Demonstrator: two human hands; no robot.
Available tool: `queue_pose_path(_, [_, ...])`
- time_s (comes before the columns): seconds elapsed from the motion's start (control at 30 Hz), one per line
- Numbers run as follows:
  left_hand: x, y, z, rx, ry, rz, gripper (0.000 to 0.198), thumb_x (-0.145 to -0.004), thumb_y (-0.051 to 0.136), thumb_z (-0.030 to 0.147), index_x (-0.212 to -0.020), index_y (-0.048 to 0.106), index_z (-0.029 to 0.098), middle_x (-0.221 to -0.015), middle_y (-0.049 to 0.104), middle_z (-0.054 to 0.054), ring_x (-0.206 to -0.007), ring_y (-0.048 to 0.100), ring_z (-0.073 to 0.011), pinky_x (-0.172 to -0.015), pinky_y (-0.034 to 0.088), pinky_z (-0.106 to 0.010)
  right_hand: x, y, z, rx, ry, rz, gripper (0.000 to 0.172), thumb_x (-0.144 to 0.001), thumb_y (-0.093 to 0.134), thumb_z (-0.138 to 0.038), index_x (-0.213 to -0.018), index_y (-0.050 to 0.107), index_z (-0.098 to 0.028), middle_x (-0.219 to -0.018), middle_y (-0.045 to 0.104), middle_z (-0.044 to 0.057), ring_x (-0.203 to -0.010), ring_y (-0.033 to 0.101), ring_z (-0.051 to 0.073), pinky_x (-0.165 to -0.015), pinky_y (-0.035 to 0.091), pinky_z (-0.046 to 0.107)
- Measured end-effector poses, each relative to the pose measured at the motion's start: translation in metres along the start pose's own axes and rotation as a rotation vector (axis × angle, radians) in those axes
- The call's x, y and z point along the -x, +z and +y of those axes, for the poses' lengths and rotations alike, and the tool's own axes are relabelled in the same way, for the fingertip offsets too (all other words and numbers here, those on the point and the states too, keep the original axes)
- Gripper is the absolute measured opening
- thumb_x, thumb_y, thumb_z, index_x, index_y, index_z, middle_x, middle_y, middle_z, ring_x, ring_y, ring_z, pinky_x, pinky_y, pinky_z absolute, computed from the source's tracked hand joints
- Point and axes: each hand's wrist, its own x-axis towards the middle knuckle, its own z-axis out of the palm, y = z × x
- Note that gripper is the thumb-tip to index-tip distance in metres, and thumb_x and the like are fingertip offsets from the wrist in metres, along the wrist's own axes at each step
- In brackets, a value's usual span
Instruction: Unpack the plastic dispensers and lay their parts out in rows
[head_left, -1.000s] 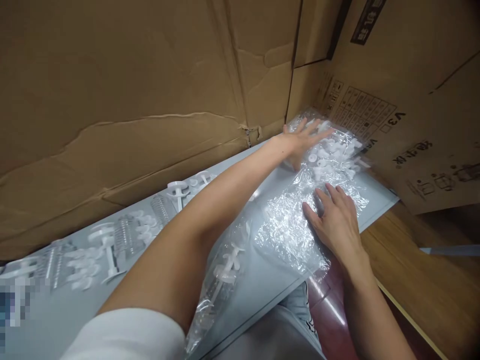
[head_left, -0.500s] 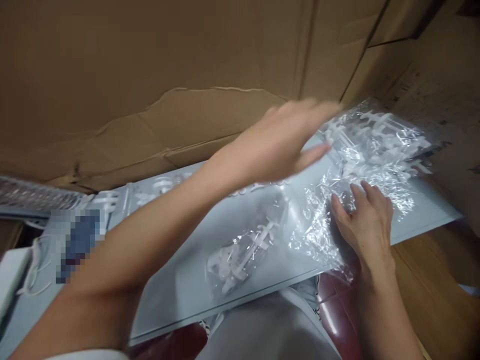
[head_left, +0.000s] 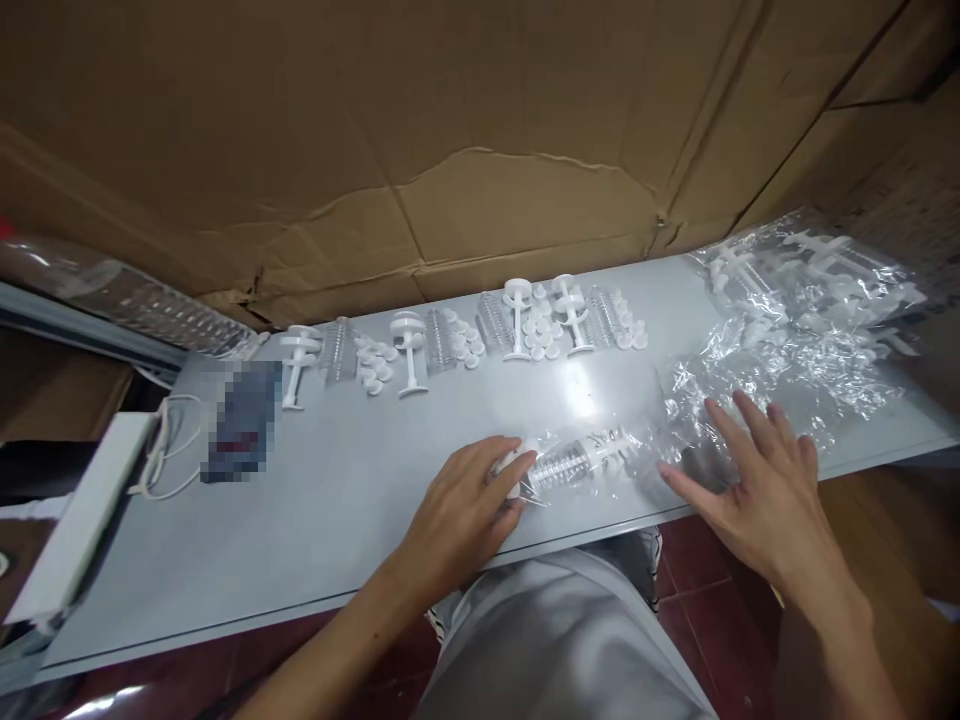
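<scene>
My left hand is closed over the left end of a clear plastic bag lying near the table's front edge. Inside the bag are a ribbed clear tube and white plastic parts; some are covered by my fingers. To the right, my right hand is spread open with thumb and fingers apart, over the right side of the bag's loose film. Just beyond its fingertips lies crumpled clear plastic film. Whether the fingertips touch the film, I cannot tell.
Along the table's back stand white plunger-like parts, ribbed clear tubes and small white round pieces. More filled bags are heaped at right. A white power strip lies left; cardboard rises behind.
My left hand has come back from the far right and closed on the near bag's left end. The right hand has stayed spread near the film. The view has shifted, showing the back row.
</scene>
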Motion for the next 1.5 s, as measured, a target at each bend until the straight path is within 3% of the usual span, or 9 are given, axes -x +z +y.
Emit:
queue_pose_path(0.13, [0.009,-0.005,-0.021,0.019,0.014,0.011,0.045,-0.1,0.057,0.012,-0.142,0.056,0.028,-0.137,0.07,-0.013,-0.128,0.07,-0.0286,-0.104,0.064,-0.048,0.001,0.012,-0.002,0.022,-0.027,-0.04,0.099,-0.086,0.057,-0.086,-0.162,0.045,-0.023,-0.17,0.038,0.022,-0.158,0.028,0.054,-0.119,0.024,0.084])
queue_pose_path(0.37, [0.026,-0.004,-0.036,0.001,-0.065,0.053,0.052,-0.098,0.061,0.011,-0.146,0.057,0.031,-0.139,0.069,-0.012,-0.131,0.067,-0.0311,-0.107,0.062,-0.051,-0.019,0.002,-0.023,-0.039,-0.091,0.122,0.072,-0.099,0.061,-0.06,-0.158,0.05,-0.022,-0.164,0.048,0.022,-0.157,0.037,0.045,-0.126,0.024,0.076])
queue_pose_path(0.6, [0.036,-0.004,-0.037,0.009,-0.12,0.146,0.055,-0.097,0.063,0.009,-0.146,0.055,0.033,-0.137,0.069,-0.012,-0.128,0.069,-0.0295,-0.104,0.064,-0.049,0.009,0.003,-0.065,-0.767,-0.025,0.091,0.085,-0.096,0.071,-0.048,-0.169,0.031,-0.033,-0.164,0.049,0.014,-0.142,0.059,0.035,-0.114,0.054,0.062])
queue_pose_path(0.7, [0.042,-0.007,-0.041,0.024,-0.121,0.166,0.058,-0.095,0.063,0.006,-0.146,0.055,0.033,-0.139,0.069,-0.011,-0.131,0.067,-0.0287,-0.108,0.062,-0.05,0.008,0.011,-0.086,-0.992,0.099,0.14,0.057,-0.099,0.068,-0.04,-0.153,0.054,-0.032,-0.15,0.062,0.014,-0.126,0.07,0.03,-0.101,0.064,0.054])
queue_pose_path(0.8, [0.048,-0.012,-0.046,0.034,-0.14,0.173,0.06,-0.094,0.062,0.004,-0.145,0.058,0.034,-0.139,0.07,-0.009,-0.132,0.068,-0.0282,-0.107,0.063,-0.049,-0.003,0.009,-0.095,-0.819,0.154,0.267,0.02,-0.098,0.07,-0.037,-0.113,0.078,-0.028,-0.122,0.074,0.009,-0.108,0.074,0.026,-0.089,0.065,0.045])
queue_pose_path(1.0, [0.058,-0.022,-0.053,0.115,-0.244,0.101,0.073,-0.094,0.064,0.008,-0.159,0.046,0.037,-0.147,0.067,-0.009,-0.141,0.062,-0.0291,-0.115,0.058,-0.052,-0.039,0.015,-0.081,-0.692,0.047,-0.332,0.039,-0.09,0.075,-0.057,-0.108,0.084,-0.024,-0.085,0.078,0.005,-0.066,0.066,0.018,-0.064,0.057,0.034])
queue_pose_path(1.13, [0.065,-0.03,-0.056,0.205,-0.379,-0.051,0.094,-0.093,0.076,0.025,-0.17,0.023,0.032,-0.169,0.044,-0.014,-0.159,0.04,-0.0331,-0.125,0.046,-0.055,-0.059,0.026,-0.089,-0.65,-0.065,-0.442,0.048,-0.088,0.074,-0.063,-0.116,0.084,-0.025,-0.076,0.073,0.002,-0.062,0.059,0.016,-0.062,0.051,0.033])
queue_pose_path(1.37, [0.069,-0.026,-0.061,0.322,-0.433,0.009,0.054,-0.1,0.069,0.027,-0.152,0.054,0.03,-0.15,0.064,-0.01,-0.141,0.062,-0.0248,-0.119,0.054,-0.045,-0.083,0.029,-0.116,-0.687,-0.207,-0.675,0.053,-0.087,0.075,-0.061,-0.129,0.079,-0.03,-0.064,0.058,-0.003,-0.058,0.048,0.015,-0.055,0.042,0.031])
queue_pose_path(1.5, [0.066,-0.027,-0.064,0.343,-0.416,0.016,0.048,-0.099,0.071,0.027,-0.146,0.059,0.029,-0.144,0.068,-0.009,-0.135,0.066,-0.0245,-0.114,0.057,-0.044,-0.09,0.031,-0.12,-0.762,-0.191,-0.793,0.041,-0.085,0.078,-0.059,-0.109,0.085,-0.026,-0.074,0.066,0.001,-0.06,0.048,0.013,-0.055,0.041,0.03])
